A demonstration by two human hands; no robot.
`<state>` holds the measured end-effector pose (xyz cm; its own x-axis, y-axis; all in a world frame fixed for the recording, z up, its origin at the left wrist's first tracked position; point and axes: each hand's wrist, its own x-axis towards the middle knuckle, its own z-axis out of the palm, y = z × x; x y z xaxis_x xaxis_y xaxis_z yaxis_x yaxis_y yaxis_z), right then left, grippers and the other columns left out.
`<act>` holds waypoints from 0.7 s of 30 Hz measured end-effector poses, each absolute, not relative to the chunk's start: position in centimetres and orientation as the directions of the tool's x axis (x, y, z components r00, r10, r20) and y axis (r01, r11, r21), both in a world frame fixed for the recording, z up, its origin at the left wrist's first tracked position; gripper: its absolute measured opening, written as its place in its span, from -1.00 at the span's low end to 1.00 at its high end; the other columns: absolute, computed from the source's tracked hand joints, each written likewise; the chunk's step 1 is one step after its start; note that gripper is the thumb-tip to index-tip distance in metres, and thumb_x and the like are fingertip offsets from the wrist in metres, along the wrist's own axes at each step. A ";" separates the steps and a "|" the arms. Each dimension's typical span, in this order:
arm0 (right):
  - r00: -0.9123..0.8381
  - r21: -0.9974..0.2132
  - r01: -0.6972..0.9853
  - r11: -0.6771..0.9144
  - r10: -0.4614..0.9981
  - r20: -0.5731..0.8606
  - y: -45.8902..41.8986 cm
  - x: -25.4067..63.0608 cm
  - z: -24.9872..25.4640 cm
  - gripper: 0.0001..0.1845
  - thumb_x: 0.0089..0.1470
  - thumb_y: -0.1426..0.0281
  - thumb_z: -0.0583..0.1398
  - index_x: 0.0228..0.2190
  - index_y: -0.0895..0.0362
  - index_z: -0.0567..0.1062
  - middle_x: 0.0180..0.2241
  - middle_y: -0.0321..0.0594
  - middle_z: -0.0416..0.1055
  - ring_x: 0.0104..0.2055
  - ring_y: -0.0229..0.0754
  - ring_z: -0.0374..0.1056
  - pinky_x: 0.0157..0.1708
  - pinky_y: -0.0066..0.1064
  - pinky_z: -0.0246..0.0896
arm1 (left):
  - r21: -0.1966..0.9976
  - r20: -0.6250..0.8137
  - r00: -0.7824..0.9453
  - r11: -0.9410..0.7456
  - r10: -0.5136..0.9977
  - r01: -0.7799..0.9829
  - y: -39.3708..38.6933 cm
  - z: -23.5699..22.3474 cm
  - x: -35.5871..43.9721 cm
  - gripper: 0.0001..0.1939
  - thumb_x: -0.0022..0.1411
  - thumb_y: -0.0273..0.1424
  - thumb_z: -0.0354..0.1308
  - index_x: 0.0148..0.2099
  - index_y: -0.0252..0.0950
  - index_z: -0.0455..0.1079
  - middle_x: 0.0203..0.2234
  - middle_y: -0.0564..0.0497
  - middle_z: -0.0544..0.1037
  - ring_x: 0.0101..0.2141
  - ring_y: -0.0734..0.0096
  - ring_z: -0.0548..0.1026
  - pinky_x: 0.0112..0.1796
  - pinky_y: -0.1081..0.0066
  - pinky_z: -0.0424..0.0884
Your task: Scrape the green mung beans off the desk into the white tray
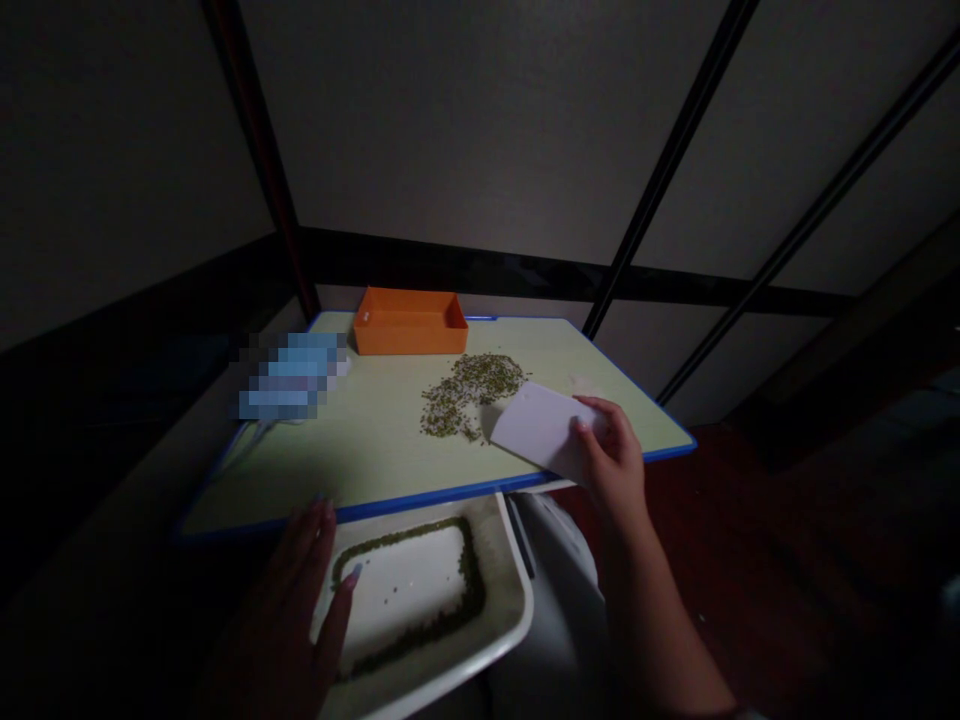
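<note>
My right hand (611, 455) grips a flat white plastic scraper (544, 428) between thumb and fingers, its far edge down near the tabletop. Just left of that edge, small greenish-brown grains (472, 390) lie scattered on the pale table (330, 460). Below the table's front edge, a white tray (517, 600) holds more grains, gathered in a band along its inner sides. At the tray's left side is my left hand (300, 590), fingers stretched and thumb apart over the rim. Shadow hides much of this hand.
An orange open box (411, 338) stands at the table's back. A blurred-out light-blue object (292, 378) with a white strap or cord lies at the left edge. The tabletop has a raised-looking blue border (435, 496). A panelled wall (450, 130) rises directly behind.
</note>
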<state>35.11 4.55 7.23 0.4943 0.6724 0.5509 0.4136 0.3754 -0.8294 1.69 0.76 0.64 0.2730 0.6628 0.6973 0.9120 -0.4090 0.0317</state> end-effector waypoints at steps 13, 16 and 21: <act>0.472 -0.857 0.369 0.360 0.722 0.507 4.9 35.3 6.9 -0.76 0.05 0.26 0.23 -0.20 0.05 0.49 -0.16 -0.19 0.49 -0.16 -0.09 0.38 -0.15 -0.26 0.26 | 0.089 0.679 0.242 -0.405 0.693 0.910 0.8 0.2 1.6 -0.34 0.28 -0.19 -0.11 0.37 -0.20 -0.11 0.25 -0.13 0.29 0.23 0.18 0.22 0.06 0.11 0.40; 0.447 -0.861 0.349 0.370 0.742 0.500 4.8 35.3 6.8 -0.76 0.06 0.26 0.23 -0.21 0.04 0.49 -0.17 -0.20 0.50 -0.16 -0.09 0.38 -0.15 -0.26 0.26 | 0.089 0.676 0.241 -0.402 0.696 0.911 0.7 0.2 1.6 -0.34 0.28 -0.20 -0.12 0.38 -0.19 -0.13 0.24 -0.13 0.30 0.22 0.17 0.23 0.04 0.11 0.42; 0.400 -0.876 0.299 0.377 0.784 0.474 4.8 34.7 6.5 -0.78 0.07 0.27 0.24 -0.19 0.02 0.48 -0.15 -0.22 0.49 -0.12 -0.10 0.38 -0.11 -0.27 0.25 | 0.049 0.688 0.256 -0.396 0.679 0.917 0.8 0.3 1.7 -0.33 0.29 -0.20 -0.15 0.38 -0.19 -0.19 0.21 -0.16 0.34 0.19 0.16 0.27 -0.01 0.10 0.46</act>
<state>34.66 4.77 6.53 0.4001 0.7843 0.4742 0.2993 0.3772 -0.8764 1.66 0.80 0.28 0.2563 0.6791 0.6878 0.9171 -0.3957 0.0490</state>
